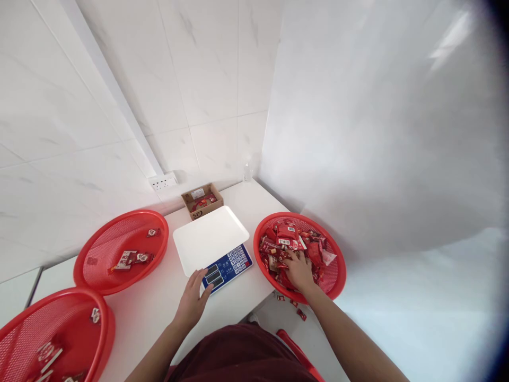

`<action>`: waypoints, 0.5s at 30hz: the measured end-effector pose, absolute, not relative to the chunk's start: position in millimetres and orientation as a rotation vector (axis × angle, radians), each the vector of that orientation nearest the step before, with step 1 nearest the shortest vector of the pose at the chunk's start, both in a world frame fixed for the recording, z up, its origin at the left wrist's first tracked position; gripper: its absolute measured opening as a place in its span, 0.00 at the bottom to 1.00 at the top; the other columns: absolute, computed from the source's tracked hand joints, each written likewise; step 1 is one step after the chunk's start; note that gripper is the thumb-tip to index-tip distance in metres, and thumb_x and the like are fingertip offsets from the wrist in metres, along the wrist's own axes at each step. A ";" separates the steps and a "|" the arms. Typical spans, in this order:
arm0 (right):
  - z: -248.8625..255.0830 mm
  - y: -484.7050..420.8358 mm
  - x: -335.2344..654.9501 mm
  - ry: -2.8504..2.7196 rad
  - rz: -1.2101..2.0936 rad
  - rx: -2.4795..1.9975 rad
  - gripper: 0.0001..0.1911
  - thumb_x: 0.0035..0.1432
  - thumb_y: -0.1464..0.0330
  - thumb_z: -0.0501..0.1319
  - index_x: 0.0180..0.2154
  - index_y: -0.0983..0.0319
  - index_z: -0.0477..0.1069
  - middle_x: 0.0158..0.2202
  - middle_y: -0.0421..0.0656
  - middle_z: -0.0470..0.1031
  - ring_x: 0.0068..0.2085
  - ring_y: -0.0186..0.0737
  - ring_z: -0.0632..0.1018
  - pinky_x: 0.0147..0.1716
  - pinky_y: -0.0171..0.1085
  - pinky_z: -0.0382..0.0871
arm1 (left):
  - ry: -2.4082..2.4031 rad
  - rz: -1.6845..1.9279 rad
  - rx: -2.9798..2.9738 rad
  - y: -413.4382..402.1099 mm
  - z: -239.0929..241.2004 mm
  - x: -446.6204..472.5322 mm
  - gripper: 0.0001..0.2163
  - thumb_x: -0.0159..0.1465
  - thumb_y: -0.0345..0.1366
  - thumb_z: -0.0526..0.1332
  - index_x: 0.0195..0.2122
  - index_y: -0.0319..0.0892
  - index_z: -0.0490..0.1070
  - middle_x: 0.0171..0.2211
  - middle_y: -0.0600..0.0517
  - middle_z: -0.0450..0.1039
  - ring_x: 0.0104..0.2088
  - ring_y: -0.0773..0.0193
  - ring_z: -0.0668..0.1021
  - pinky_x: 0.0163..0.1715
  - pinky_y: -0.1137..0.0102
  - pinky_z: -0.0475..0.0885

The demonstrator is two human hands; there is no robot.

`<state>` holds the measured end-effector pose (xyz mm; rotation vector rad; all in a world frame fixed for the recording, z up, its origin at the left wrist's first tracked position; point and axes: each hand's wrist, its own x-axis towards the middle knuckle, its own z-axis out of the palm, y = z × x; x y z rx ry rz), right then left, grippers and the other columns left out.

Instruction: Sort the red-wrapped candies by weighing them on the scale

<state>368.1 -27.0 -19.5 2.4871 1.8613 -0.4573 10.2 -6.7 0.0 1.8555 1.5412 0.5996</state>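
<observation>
My right hand (pixel 299 271) reaches into a round red plastic basket (pixel 341 270) heaped with small red snack packets (pixel 287 232). Its fingers are spread on the packets, and the tips are partly hidden among them. No packet is visibly gripped. My left hand (pixel 190 303) rests with fingers apart at the left end of a weighing scale's blue keypad panel (pixel 234 269), beside its dark displays. The scale's white tray (pixel 210 237) has nothing on it.
Two more red baskets, one farther back (pixel 159 249) and one nearer (pixel 108 329), hold a few packets at left. A small cardboard box (pixel 194 213) with red packets stands behind the scale. Several packets (pixel 301 314) lie on the floor below the right basket. A socket strip (pixel 163 182) is on the wall.
</observation>
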 end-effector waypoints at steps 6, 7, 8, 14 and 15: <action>-6.4 -29.2 367.5 1.837 -0.615 2.882 0.16 0.56 0.69 0.52 0.41 0.60 0.76 0.51 0.48 0.71 0.52 0.48 0.69 0.55 0.47 0.58 | 1.479 0.648 1.633 -12.6 20.7 21.7 0.18 0.57 0.42 0.61 0.48 0.47 0.70 0.55 0.46 0.67 0.60 0.53 0.64 0.61 0.56 0.54; -2.1 -28.5 367.3 1.811 -0.719 3.002 0.15 0.55 0.67 0.53 0.41 0.61 0.75 0.50 0.49 0.72 0.51 0.48 0.70 0.54 0.46 0.59 | 1.465 0.657 1.597 -12.9 23.6 24.7 0.17 0.56 0.41 0.62 0.47 0.47 0.70 0.54 0.46 0.68 0.59 0.52 0.65 0.61 0.56 0.55; 3.2 -27.4 364.6 1.778 -0.866 3.120 0.15 0.54 0.65 0.54 0.41 0.61 0.75 0.49 0.49 0.72 0.51 0.48 0.71 0.54 0.45 0.61 | 1.438 0.666 1.562 -12.9 26.6 28.9 0.17 0.55 0.41 0.63 0.47 0.47 0.71 0.54 0.46 0.69 0.58 0.52 0.66 0.61 0.57 0.55; 44.1 -18.0 290.1 1.585 -2.684 2.641 0.22 0.45 0.55 0.65 0.39 0.63 0.72 0.37 0.45 0.78 0.40 0.46 0.77 0.44 0.45 0.69 | 1.092 0.584 1.032 -5.2 50.3 75.1 0.23 0.56 0.45 0.63 0.53 0.47 0.65 0.53 0.44 0.69 0.51 0.54 0.72 0.50 0.59 0.68; 47.8 -16.0 274.6 1.567 -2.818 2.483 0.22 0.45 0.54 0.65 0.38 0.63 0.73 0.35 0.45 0.78 0.39 0.45 0.77 0.43 0.45 0.70 | 1.035 0.558 0.923 -3.2 52.4 82.1 0.24 0.57 0.46 0.62 0.54 0.47 0.64 0.52 0.44 0.70 0.48 0.56 0.74 0.46 0.60 0.70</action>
